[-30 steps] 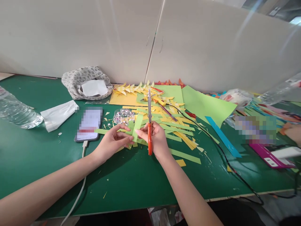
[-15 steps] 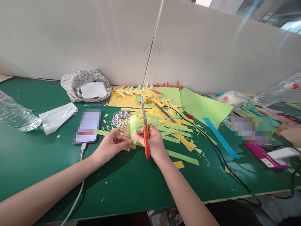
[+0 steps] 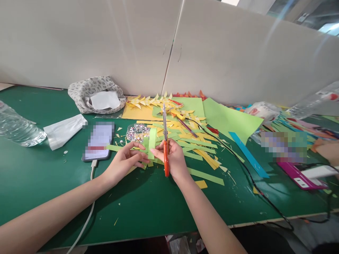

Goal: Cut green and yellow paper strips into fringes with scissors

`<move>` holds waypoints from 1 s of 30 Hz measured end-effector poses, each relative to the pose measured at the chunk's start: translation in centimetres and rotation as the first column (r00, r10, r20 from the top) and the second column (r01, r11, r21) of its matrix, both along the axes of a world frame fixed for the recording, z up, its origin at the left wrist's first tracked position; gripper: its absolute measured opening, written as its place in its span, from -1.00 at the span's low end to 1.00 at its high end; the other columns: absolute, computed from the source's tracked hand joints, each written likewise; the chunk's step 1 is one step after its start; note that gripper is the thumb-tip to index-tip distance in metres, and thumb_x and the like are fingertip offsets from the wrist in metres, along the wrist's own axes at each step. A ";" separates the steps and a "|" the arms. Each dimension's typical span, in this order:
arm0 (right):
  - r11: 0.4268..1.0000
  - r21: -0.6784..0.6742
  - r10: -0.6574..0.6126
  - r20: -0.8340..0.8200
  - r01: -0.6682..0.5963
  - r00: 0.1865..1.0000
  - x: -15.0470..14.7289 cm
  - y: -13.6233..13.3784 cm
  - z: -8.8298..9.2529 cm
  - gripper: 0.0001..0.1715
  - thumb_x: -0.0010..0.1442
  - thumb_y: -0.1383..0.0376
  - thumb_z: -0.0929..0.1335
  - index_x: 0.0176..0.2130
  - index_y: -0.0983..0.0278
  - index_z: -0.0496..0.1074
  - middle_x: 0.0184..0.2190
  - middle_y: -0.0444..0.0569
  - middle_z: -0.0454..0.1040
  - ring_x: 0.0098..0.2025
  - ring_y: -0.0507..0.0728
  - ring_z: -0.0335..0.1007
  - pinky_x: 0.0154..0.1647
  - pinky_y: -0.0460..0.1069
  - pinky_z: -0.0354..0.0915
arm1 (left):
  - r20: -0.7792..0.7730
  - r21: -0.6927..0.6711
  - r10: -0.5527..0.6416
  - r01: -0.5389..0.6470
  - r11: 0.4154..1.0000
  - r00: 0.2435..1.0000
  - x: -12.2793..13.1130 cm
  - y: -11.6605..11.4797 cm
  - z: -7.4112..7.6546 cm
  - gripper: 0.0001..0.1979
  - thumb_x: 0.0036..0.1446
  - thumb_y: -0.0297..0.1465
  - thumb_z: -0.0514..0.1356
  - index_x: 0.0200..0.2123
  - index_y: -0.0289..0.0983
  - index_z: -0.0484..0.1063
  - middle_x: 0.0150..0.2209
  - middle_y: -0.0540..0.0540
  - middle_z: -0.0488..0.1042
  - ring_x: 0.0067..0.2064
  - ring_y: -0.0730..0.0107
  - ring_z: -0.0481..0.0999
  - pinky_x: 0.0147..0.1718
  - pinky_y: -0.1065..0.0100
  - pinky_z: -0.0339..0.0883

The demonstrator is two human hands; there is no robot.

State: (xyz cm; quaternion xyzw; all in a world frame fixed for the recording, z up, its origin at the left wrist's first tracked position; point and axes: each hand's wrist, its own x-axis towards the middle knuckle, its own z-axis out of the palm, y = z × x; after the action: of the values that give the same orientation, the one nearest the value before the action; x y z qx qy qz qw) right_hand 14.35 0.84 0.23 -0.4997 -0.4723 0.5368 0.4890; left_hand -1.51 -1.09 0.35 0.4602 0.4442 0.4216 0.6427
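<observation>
One light-green paper strip point(image 3: 152, 141) stands between both hands: the right hand point(image 3: 174, 158) pinches it while holding orange-handled scissors point(image 3: 166, 153); the left hand point(image 3: 124, 160) curls its fingers alongside, grip unclear. Best point the blades away.

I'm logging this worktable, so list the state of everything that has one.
Scissors: in the right hand, blades seem closed
Green strip: raised, right thumb against it
Left hand: fingers curled, grip unclear
Phone: screen lit, cable plugged in
Pouch: open, white paper in its mouth
Glue gun: lying on papers, power unclear
Blue strip: lying flat on the table
Left bottle: cap end out of view
</observation>
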 end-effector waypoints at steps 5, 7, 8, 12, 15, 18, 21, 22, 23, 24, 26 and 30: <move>1.000 -0.006 0.005 0.004 -0.005 1.000 -0.1 -0.1 0.1 -0.64 -0.27 0.36 0.47 -0.47 0.24 0.23 -0.54 -0.21 0.35 -0.48 0.02 0.30 -0.39 -0.04 0.30 | -0.007 0.030 -0.002 0.002 1.000 1.000 0.1 0.3 -0.5 -0.73 -0.05 -0.37 0.27 -0.29 -0.25 0.25 -0.46 0.00 0.54 -0.38 0.42 0.53 -0.41 0.44 0.39; 1.000 -0.006 0.005 0.003 -0.005 1.000 -0.1 -0.2 0.1 -0.63 -0.28 0.37 0.47 -0.47 0.24 0.23 -0.54 -0.21 0.35 -0.48 0.02 0.31 -0.40 -0.04 0.30 | -0.004 0.031 -0.001 0.001 1.000 1.000 0.1 0.3 -0.5 -0.72 -0.06 -0.38 0.28 -0.30 -0.25 0.25 -0.46 0.00 0.54 -0.40 0.45 0.52 -0.42 0.45 0.39; 1.000 -0.005 0.004 0.001 -0.004 1.000 -0.1 -0.2 0.2 -0.63 -0.29 0.37 0.47 -0.47 0.24 0.23 -0.54 -0.21 0.36 -0.48 0.02 0.31 -0.40 -0.04 0.30 | -0.002 0.028 -0.001 0.001 1.000 1.000 0.1 0.3 -0.5 -0.72 -0.06 -0.38 0.28 -0.30 -0.25 0.25 -0.46 0.01 0.54 -0.40 0.45 0.52 -0.42 0.45 0.38; 1.000 0.004 0.007 0.004 -0.007 1.000 -0.1 -0.2 0.2 -0.60 -0.33 0.37 0.48 -0.47 0.24 0.24 -0.54 -0.21 0.36 -0.48 0.02 0.32 -0.38 -0.04 0.29 | 0.002 0.013 -0.008 0.008 1.000 1.000 0.2 0.2 -0.4 -0.75 -0.04 -0.38 0.26 -0.29 -0.25 0.25 -0.45 0.00 0.54 -0.38 0.43 0.54 -0.41 0.45 0.39; 1.000 0.006 0.006 0.007 -0.007 1.000 -0.2 -0.2 0.3 -0.61 -0.31 0.37 0.47 -0.47 0.24 0.24 -0.54 -0.22 0.36 -0.49 0.01 0.31 -0.40 -0.06 0.28 | -0.002 0.010 -0.002 0.002 1.000 1.000 0.2 0.1 -0.2 -0.76 -0.03 -0.39 0.25 -0.30 -0.25 0.25 -0.45 0.01 0.53 -0.38 0.44 0.54 -0.41 0.45 0.40; 1.000 -0.003 0.007 -0.002 -0.007 1.000 -0.2 -0.3 0.4 -0.62 -0.29 0.38 0.46 -0.47 0.24 0.23 -0.55 -0.23 0.34 -0.50 0.00 0.29 -0.43 -0.08 0.27 | 0.002 0.012 -0.004 0.004 1.000 1.000 0.2 0.1 -0.2 -0.76 -0.03 -0.38 0.25 -0.29 -0.24 0.26 -0.46 0.02 0.53 -0.36 0.42 0.55 -0.40 0.44 0.40; 1.000 -0.016 0.012 -0.006 -0.012 1.000 -0.2 -0.3 0.3 -0.61 -0.30 0.41 0.46 -0.45 0.24 0.23 -0.54 -0.24 0.34 -0.50 -0.01 0.29 -0.43 -0.09 0.27 | -0.001 0.010 -0.011 0.011 1.000 1.000 0.1 0.2 -0.3 -0.76 -0.02 -0.37 0.24 -0.28 -0.24 0.26 -0.45 0.00 0.54 -0.34 0.38 0.55 -0.39 0.42 0.40; 1.000 -0.019 0.014 -0.001 -0.014 1.000 -0.2 -0.3 0.2 -0.60 -0.30 0.41 0.46 -0.45 0.24 0.23 -0.54 -0.24 0.34 -0.49 -0.01 0.29 -0.43 -0.09 0.27 | -0.008 0.009 -0.011 0.011 1.000 1.000 0.1 0.2 -0.3 -0.74 -0.03 -0.37 0.25 -0.28 -0.24 0.25 -0.44 0.00 0.54 -0.34 0.38 0.55 -0.40 0.43 0.40; 1.000 -0.020 0.016 0.005 -0.016 1.000 -0.3 -0.3 0.2 -0.60 -0.31 0.42 0.47 -0.45 0.24 0.24 -0.53 -0.24 0.35 -0.49 -0.01 0.29 -0.43 -0.08 0.27 | -0.015 0.009 -0.010 0.010 1.000 1.000 0.1 0.2 -0.3 -0.73 -0.04 -0.37 0.26 -0.28 -0.24 0.25 -0.44 -0.01 0.54 -0.34 0.39 0.55 -0.41 0.44 0.40; 1.000 -0.021 0.017 0.011 -0.017 1.000 -0.3 -0.3 0.1 -0.59 -0.31 0.42 0.47 -0.45 0.24 0.24 -0.53 -0.23 0.35 -0.49 -0.01 0.29 -0.42 -0.08 0.28 | -0.021 0.010 -0.009 0.009 1.000 1.000 0.1 0.2 -0.4 -0.72 -0.06 -0.38 0.27 -0.28 -0.24 0.25 -0.44 -0.01 0.55 -0.35 0.40 0.54 -0.42 0.45 0.39; 1.000 -0.021 0.015 0.021 -0.014 1.000 -0.2 -0.3 0.1 -0.58 -0.32 0.43 0.47 -0.44 0.24 0.24 -0.52 -0.23 0.36 -0.49 -0.02 0.28 -0.43 -0.09 0.28 | -0.024 0.014 -0.004 0.005 1.000 1.000 0.2 0.2 -0.4 -0.70 -0.08 -0.40 0.29 -0.30 -0.24 0.24 -0.45 0.00 0.55 -0.37 0.41 0.54 -0.43 0.46 0.38; 1.000 -0.011 0.022 0.010 -0.022 1.000 -0.2 -0.3 -0.1 -0.58 -0.32 0.42 0.47 -0.44 0.24 0.23 -0.53 -0.25 0.34 -0.48 -0.02 0.29 -0.43 -0.10 0.28 | -0.006 0.022 -0.001 0.002 1.000 1.000 0.2 0.3 -0.6 -0.70 -0.09 -0.42 0.29 -0.31 -0.25 0.23 -0.49 0.01 0.55 -0.40 0.43 0.53 -0.43 0.45 0.37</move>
State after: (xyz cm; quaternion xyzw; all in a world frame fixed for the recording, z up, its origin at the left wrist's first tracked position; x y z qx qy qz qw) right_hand 14.13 0.57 0.18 -0.5000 -0.4771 0.5421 0.4780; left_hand -1.27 -0.81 -0.21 0.4689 0.4409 0.4248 0.6366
